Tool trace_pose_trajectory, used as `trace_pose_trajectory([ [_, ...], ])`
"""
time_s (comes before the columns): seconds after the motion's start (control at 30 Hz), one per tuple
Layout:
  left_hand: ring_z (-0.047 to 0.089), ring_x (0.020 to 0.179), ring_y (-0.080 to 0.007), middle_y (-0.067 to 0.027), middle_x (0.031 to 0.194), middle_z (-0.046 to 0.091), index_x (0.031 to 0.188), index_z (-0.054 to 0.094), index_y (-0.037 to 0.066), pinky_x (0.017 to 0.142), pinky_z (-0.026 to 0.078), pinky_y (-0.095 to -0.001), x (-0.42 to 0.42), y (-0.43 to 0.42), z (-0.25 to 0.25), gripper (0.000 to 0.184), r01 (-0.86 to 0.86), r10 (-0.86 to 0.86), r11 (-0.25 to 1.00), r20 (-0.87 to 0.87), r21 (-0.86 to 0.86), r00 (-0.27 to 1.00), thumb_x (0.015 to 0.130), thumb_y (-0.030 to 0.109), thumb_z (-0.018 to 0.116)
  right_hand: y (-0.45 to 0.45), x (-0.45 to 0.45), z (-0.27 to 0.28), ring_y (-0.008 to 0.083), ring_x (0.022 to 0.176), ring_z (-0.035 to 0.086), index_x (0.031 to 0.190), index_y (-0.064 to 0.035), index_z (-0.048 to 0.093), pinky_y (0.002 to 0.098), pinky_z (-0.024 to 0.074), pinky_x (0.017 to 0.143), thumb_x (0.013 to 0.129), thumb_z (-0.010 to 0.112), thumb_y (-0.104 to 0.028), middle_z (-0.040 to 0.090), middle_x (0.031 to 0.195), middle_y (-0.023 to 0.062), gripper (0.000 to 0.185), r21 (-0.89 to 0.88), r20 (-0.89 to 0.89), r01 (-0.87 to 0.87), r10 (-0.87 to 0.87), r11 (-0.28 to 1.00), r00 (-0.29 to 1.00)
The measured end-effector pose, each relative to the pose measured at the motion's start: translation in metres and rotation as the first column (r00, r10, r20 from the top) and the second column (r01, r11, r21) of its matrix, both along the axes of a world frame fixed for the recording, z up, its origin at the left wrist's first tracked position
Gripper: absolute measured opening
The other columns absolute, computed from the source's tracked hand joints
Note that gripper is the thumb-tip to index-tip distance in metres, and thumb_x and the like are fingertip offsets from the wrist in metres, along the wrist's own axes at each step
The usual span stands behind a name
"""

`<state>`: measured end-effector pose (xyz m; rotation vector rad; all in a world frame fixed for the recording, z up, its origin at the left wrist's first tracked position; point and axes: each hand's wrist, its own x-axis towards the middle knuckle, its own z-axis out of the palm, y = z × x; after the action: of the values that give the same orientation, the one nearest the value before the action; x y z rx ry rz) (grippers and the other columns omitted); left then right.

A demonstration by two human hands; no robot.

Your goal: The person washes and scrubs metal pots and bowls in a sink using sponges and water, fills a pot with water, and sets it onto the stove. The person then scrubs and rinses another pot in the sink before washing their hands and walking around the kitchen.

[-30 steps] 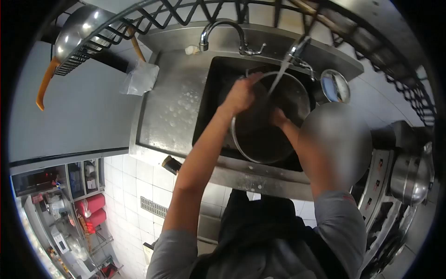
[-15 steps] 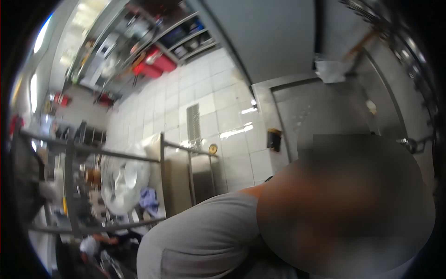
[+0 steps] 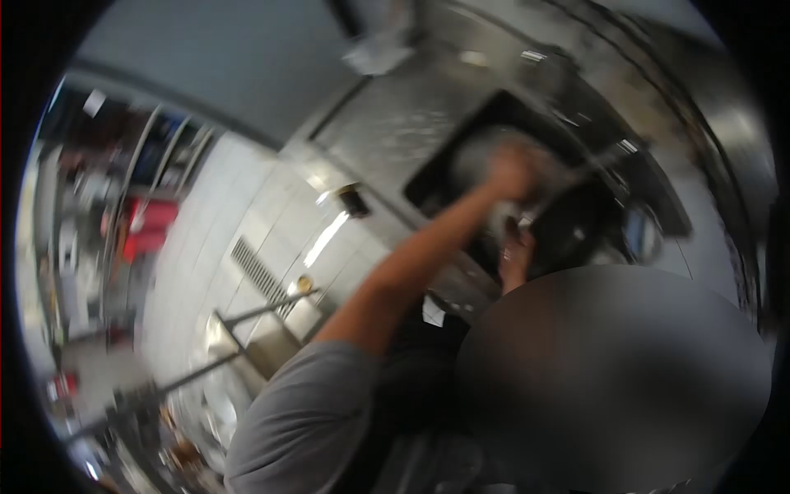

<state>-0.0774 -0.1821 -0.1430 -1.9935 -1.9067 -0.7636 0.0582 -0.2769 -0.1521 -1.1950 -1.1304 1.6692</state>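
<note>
My left hand point(image 3: 518, 169), smeared by motion, is over a dark rectangular basin point(image 3: 424, 185) set in a steel counter. A pale grey blur lies beside its fingers; I cannot make out what it is. My right hand point(image 3: 515, 253) is closer to me, with its thumb and fingers closed at the edge of a dark round pan point(image 3: 576, 226). The pan is tilted next to the basin. A dark blurred patch hides my right forearm and much of the lower right. Whether the left hand grips anything does not show.
A small black container point(image 3: 352, 200) stands on the counter's edge. White plastic point(image 3: 378, 53) lies at the back by a grey panel point(image 3: 222, 58). Left are a tiled floor with a drain grate point(image 3: 259, 272), a metal rack rail point(image 3: 197, 375) and red bins point(image 3: 152, 222).
My view has swung, and the room has shifted left and down. Both hands, hidden before, now show at the basin. My left arm has come out from behind the blurred patch.
</note>
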Motion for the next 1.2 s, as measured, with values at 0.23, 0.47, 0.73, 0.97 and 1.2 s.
trace_pose_trajectory([
  [0.23,0.051,0.116,-0.0394,-0.028,0.119,0.054,0.123,0.051,-0.003,0.1,0.037,-0.0417,-0.084,-0.062,-0.021,0.068,-0.215,0.495,0.863,0.683,-0.457,0.537,0.093,0.057,0.039,0.036,0.052,0.037,0.0153,0.103,0.052,0.109,-0.0017,0.059,0.0313,0.034,0.096,0.08,0.07,-0.013,0.059,0.108,0.0029,0.033,-0.13,-0.339,0.193,-0.226,0.973,0.913],
  [0.47,0.064,0.087,-0.038,-0.024,0.079,0.065,0.087,0.066,-0.002,0.077,0.046,-0.0448,-0.054,-0.038,0.122,0.066,-0.09,0.408,0.868,0.596,-0.489,0.692,0.093,0.058,0.038,0.046,0.104,0.005,0.0305,0.108,0.058,0.121,0.001,0.051,0.0461,0.0473,0.092,0.088,0.055,-0.018,0.058,0.12,0.0163,0.039,-0.323,-0.745,-0.04,-0.228,0.946,0.627],
  [0.73,0.062,0.083,-0.041,-0.0207,0.078,0.065,0.09,0.068,0.008,0.076,0.048,-0.0476,0.012,-0.046,0.158,0.045,-0.135,0.358,0.855,0.381,-0.501,0.852,0.092,0.047,0.044,0.033,0.133,-0.041,0.0311,0.113,0.054,0.125,0.0014,0.049,0.0442,0.0425,0.098,0.09,0.054,-0.021,0.056,0.125,0.0162,0.042,-0.321,-0.838,-0.055,-0.257,0.945,0.481],
  [0.97,0.067,0.077,-0.0348,-0.0188,0.077,0.067,0.081,0.07,0.004,0.072,0.051,-0.0451,0.039,-0.029,0.161,0.052,-0.164,0.353,0.824,0.264,-0.542,0.898,0.085,0.051,0.049,0.029,0.148,-0.064,0.0313,0.122,0.046,0.134,-0.0039,0.043,0.0477,0.0337,0.105,0.095,0.045,-0.04,0.05,0.133,0.0127,0.053,-0.197,-0.957,-0.196,-0.145,0.961,0.252],
  [1.2,0.065,0.081,-0.0259,-0.0124,0.083,0.067,0.079,0.071,0.007,0.07,0.047,-0.0399,0.052,-0.02,0.15,0.052,-0.113,0.257,0.808,0.173,-0.578,0.951,0.085,0.053,0.046,0.048,0.152,-0.073,0.0367,0.134,0.028,0.142,-0.0042,0.032,0.0529,0.0235,0.11,0.091,0.051,-0.047,0.031,0.147,0.0162,0.07,-0.375,-0.64,0.038,-0.288,0.926,0.713],
])
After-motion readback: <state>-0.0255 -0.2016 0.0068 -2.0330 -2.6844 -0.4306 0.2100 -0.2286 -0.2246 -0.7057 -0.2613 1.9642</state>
